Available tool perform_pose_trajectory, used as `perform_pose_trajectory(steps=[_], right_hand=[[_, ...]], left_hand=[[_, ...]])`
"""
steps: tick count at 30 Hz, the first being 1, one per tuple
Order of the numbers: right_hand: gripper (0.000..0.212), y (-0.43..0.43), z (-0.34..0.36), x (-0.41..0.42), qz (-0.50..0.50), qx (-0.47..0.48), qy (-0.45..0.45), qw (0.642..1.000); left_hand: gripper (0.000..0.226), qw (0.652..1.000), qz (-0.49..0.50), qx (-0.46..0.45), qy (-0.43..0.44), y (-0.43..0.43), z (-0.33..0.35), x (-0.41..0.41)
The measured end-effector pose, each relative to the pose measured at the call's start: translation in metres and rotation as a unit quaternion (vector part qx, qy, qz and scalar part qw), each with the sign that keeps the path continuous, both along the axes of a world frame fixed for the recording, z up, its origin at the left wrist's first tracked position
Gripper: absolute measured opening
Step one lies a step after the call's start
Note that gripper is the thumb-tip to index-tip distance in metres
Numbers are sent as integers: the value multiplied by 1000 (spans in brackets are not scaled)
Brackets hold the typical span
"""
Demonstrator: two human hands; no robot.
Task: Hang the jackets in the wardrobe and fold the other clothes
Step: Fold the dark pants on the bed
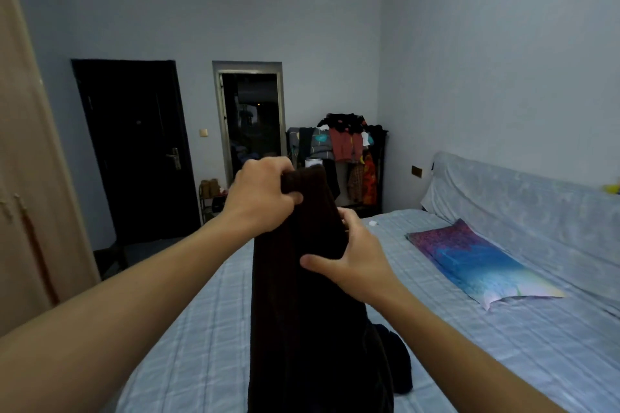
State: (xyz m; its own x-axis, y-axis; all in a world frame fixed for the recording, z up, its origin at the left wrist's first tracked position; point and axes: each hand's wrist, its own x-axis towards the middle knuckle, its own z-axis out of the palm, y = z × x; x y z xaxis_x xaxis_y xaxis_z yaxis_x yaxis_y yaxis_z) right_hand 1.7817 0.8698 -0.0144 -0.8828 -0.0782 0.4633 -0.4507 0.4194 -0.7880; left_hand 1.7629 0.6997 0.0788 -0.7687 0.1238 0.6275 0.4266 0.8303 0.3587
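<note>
A dark brown, ribbed garment (302,312) hangs in front of me over the bed (188,345). My left hand (261,198) grips its top edge, fingers curled round the bunched cloth. A little lower on the garment's right side, my right hand (355,261) holds the fabric, with the thumb across the front and the fingers behind. The garment's lower part falls out of the bottom of the view. The beige wardrobe (30,178) stands at the far left.
Another dark piece of clothing (399,365) lies on the bed beside the hanging garment. A purple and blue pillow (469,261) lies to the right. A clothes rack (345,151) heaped with clothes stands in the far corner. A dark door (134,151) and an open doorway (251,124) are in the back wall.
</note>
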Motion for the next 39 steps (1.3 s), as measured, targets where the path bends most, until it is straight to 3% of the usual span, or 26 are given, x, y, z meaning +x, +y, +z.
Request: perform_pose_trajectory(steps=[6,12,15,18,21,22,27,32,36,39], right_hand=[[92,-6,-32,4,-32,91,45,994],[69,-3,-38,9,-82,167,147,971],[73,-6,-43,6,-108,230,154,955],[62,-7,-45,-7,-93,163,108,976],[21,-1,-41,-24,-103,109,55,987],[17,2,-38,-28,-108,96,46,988],[12,15,-9,-42,-141,15,85,986],[16,13,32,-42,-117,-29,165,979],[28,18,70,-38,-103,-21,185,977],[34,26,85,-34,-55,-38,78,995]], left_hand=[[19,995,54,77,38,-25,22,0],[19,991,90,92,43,-59,28,4],[20,990,81,103,42,-78,25,4],[19,990,62,121,42,-95,18,5],[17,990,46,123,45,-112,13,6],[16,992,37,117,42,-119,13,8],[18,999,-46,23,-6,-152,10,18],[41,997,-61,-44,-3,-164,12,23],[23,990,-112,81,-29,-172,17,25],[18,969,-151,188,-46,-175,19,22]])
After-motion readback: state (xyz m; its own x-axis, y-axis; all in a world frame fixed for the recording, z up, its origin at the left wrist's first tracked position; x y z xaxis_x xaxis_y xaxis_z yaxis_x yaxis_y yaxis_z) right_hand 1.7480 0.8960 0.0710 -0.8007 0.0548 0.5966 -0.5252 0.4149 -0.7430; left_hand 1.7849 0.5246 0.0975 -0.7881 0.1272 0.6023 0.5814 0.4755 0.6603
